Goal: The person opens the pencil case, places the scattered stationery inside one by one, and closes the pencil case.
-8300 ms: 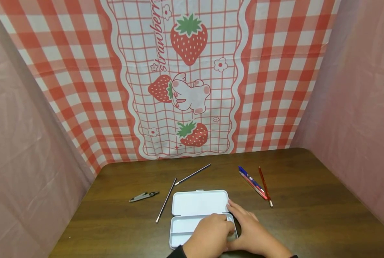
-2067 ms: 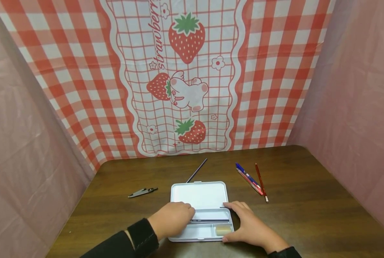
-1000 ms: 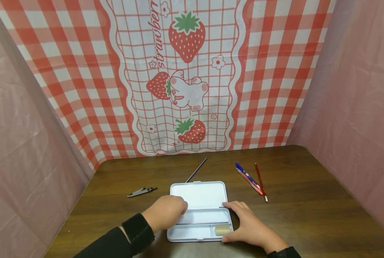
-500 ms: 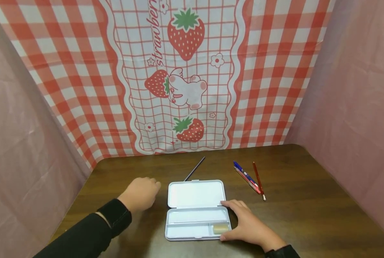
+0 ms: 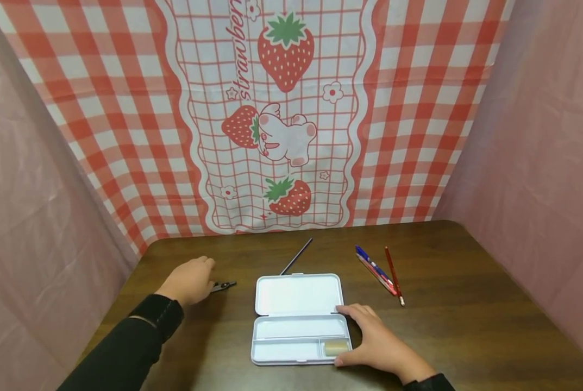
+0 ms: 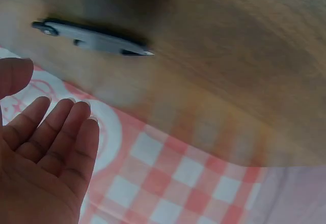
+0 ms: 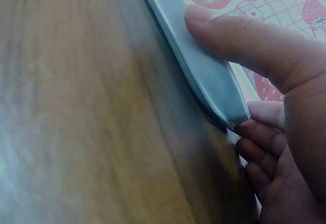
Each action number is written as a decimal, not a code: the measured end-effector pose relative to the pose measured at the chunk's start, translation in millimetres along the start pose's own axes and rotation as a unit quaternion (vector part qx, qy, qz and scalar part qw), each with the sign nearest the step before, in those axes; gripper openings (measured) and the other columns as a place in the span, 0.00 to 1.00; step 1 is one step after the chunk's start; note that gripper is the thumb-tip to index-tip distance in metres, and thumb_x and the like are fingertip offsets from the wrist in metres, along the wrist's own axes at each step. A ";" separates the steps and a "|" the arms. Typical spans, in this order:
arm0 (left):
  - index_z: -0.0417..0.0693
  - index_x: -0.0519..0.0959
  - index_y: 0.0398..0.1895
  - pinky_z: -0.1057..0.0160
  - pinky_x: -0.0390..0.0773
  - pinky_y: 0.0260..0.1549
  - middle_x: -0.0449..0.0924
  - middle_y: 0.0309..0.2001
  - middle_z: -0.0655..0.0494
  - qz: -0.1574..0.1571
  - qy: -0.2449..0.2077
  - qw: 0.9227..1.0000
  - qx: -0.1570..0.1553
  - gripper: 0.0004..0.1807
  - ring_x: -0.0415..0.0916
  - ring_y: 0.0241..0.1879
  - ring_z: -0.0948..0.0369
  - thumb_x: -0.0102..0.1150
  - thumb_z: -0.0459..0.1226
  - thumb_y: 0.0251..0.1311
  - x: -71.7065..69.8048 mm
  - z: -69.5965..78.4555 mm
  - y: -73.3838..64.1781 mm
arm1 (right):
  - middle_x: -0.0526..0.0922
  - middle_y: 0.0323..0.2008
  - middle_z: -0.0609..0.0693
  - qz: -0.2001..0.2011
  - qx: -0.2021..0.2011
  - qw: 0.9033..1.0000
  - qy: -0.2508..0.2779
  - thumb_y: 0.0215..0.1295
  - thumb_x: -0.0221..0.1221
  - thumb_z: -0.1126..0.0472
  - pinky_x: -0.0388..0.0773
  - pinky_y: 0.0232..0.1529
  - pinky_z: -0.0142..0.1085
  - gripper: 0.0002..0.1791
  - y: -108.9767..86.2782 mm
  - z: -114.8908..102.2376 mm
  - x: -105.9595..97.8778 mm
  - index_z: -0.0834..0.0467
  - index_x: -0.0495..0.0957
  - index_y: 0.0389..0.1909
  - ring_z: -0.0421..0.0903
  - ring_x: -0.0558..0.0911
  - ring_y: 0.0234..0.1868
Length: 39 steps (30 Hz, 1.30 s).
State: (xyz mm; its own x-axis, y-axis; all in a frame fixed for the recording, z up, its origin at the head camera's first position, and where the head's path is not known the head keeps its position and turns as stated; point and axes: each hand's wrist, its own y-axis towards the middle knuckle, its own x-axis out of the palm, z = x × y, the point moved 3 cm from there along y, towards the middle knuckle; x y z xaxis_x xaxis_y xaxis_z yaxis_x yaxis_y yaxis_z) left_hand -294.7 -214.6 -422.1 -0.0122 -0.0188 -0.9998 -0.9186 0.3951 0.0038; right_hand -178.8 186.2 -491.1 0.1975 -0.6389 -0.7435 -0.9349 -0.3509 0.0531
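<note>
A white hinged pencil case (image 5: 298, 296) lies open in front of me, with a beige block (image 5: 336, 348) in its small right compartment. My right hand (image 5: 376, 345) grips the case's right end, thumb at the front edge and fingers by the hinge side. In the right wrist view that thumb (image 7: 229, 38) lies across the case's side (image 7: 204, 76). At the left, my left hand (image 5: 188, 281) is over a grey drawing compass (image 5: 224, 286), partly covering it. The left wrist view shows the compass (image 6: 94, 36) apart from the extended fingers (image 6: 56, 132).
A dark pencil (image 5: 296, 256) lies behind the case, its lower end hidden by the lid. To the right are a blue pen (image 5: 371, 263), a pinkish-red pen (image 5: 376, 275) and a red pencil (image 5: 394, 274). A checked strawberry cloth (image 5: 286, 136) hangs behind the table.
The dark pencil left of the case has gone from the table; my left hand held it in the case earlier. That hand has since moved left to the compass. My right hand stays.
</note>
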 end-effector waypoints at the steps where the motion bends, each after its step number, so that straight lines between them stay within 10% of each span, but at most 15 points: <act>1: 0.36 0.74 0.54 0.48 0.77 0.50 0.78 0.50 0.43 -0.002 -0.003 1.000 -0.004 0.25 0.78 0.51 0.48 0.64 0.41 0.57 1.3 -2.4 -0.2 | 0.72 0.58 0.41 0.001 0.000 1.000 -0.001 0.32 0.72 0.29 0.67 0.61 0.54 0.57 -0.2 0.0 0.0 0.50 0.67 0.66 0.45 0.66 0.62; 10: 0.33 0.72 0.58 0.44 0.71 0.58 0.75 0.57 0.37 -0.029 -0.047 0.998 -0.042 0.29 0.73 0.59 0.42 0.62 0.43 0.60 12.9 -11.1 -3.6 | 0.73 0.58 0.41 0.005 -0.003 1.000 0.001 0.33 0.73 0.29 0.67 0.61 0.54 0.56 -0.7 -0.4 0.1 0.49 0.67 0.66 0.45 0.66 0.62; 19: 0.44 0.75 0.41 0.52 0.76 0.41 0.76 0.36 0.53 -0.062 -0.072 0.994 -0.056 0.14 0.76 0.39 0.55 0.66 0.40 0.57 20.8 -7.1 -4.5 | 0.73 0.57 0.40 0.006 -0.007 1.000 -0.007 0.32 0.72 0.29 0.68 0.61 0.53 0.56 -0.4 -0.3 1.9 0.50 0.68 0.66 0.44 0.67 0.62; 39: 0.43 0.74 0.37 0.54 0.74 0.41 0.76 0.35 0.53 -0.061 -0.134 0.985 -0.086 0.11 0.73 0.36 0.57 0.66 0.35 0.56 32.5 -7.7 -5.7 | 0.73 0.58 0.42 0.013 -0.013 1.000 -0.006 0.33 0.73 0.29 0.67 0.61 0.55 0.57 -1.4 -1.2 1.9 0.51 0.67 0.66 0.47 0.67 0.63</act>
State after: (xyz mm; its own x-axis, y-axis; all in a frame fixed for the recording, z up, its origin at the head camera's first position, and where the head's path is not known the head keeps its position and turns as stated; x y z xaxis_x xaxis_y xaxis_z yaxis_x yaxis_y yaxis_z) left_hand -292.8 -224.5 -454.5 0.1862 0.1954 -0.9629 -0.9602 0.2437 -0.1363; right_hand -176.8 184.6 -491.8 0.1707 -0.6401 -0.7491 -0.9314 -0.3530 0.0893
